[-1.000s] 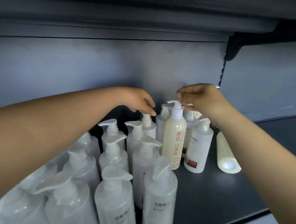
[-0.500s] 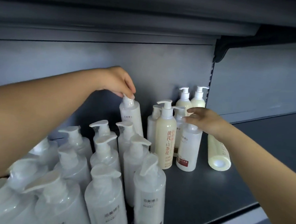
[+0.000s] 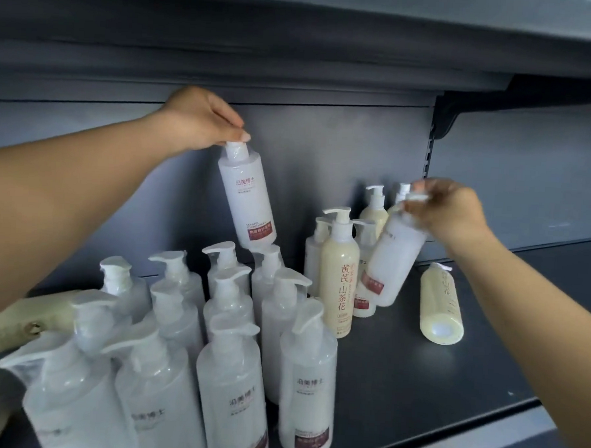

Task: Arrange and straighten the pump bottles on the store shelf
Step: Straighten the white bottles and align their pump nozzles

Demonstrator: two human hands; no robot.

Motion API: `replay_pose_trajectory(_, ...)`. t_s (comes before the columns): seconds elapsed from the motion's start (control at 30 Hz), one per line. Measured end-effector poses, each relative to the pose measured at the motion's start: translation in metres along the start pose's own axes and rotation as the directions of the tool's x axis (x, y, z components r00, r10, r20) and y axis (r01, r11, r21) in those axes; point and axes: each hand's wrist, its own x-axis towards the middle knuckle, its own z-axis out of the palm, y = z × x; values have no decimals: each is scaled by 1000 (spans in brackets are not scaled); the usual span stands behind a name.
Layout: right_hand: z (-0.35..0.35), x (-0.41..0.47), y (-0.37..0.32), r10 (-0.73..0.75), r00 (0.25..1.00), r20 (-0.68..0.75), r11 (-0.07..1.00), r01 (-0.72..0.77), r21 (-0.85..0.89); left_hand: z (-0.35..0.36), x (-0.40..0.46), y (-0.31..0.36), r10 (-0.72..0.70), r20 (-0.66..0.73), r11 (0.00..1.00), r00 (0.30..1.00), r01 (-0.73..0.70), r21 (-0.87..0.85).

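My left hand grips the pump top of a white bottle and holds it in the air, tilted, above the cluster of white pump bottles at the shelf's left. My right hand grips the pump of a second white bottle, lifted and leaning left over the shelf. A tall cream bottle with red lettering stands upright between them. Another cream bottle lies on its side to the right.
Two more cream pump bottles stand at the back against the dark rear panel. The dark shelf board runs right and forward to its front edge. An upper shelf hangs close overhead. A bracket sits at the right.
Both hands have lifted their bottles: the left bottle rose well clear of the cluster, and the right bottle came up off the shelf and tilted.
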Motion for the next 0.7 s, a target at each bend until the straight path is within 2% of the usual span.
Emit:
replay_pose_trajectory(0.1,-15,6,-33,-152,982,-112,988,155,21,-8,-1,-3,4,-61,1000,998,-3,2)
replay_pose_trajectory(0.2,-25,5,-62,-314,929,-196,949,301,-97,-15,-3,-6,-6,-90,1000,996,4,-18)
replay_pose_trajectory(0.27,-24,2,-76,-412,889,-198,908,383,-169,-20,-5,-8,-8,-103,1000,995,6,-19)
replay_pose_trajectory(0.37,-12,-7,-88,-520,839,-158,850,490,-193,-31,-7,-13,-3,-121,1000,993,0,-22)
replay_pose_trajectory(0.43,4,-14,-90,-590,804,-79,794,559,-241,-40,-9,-18,-1,-128,1000,992,-3,-27)
replay_pose_trajectory(0.57,41,-24,-95,-741,671,38,629,712,-311,-53,-14,-33,-11,-169,1000,985,7,-23)
replay_pose_trajectory(0.7,70,-24,-111,-776,625,89,583,764,-277,-66,-18,-53,-30,-225,999,974,25,-23)
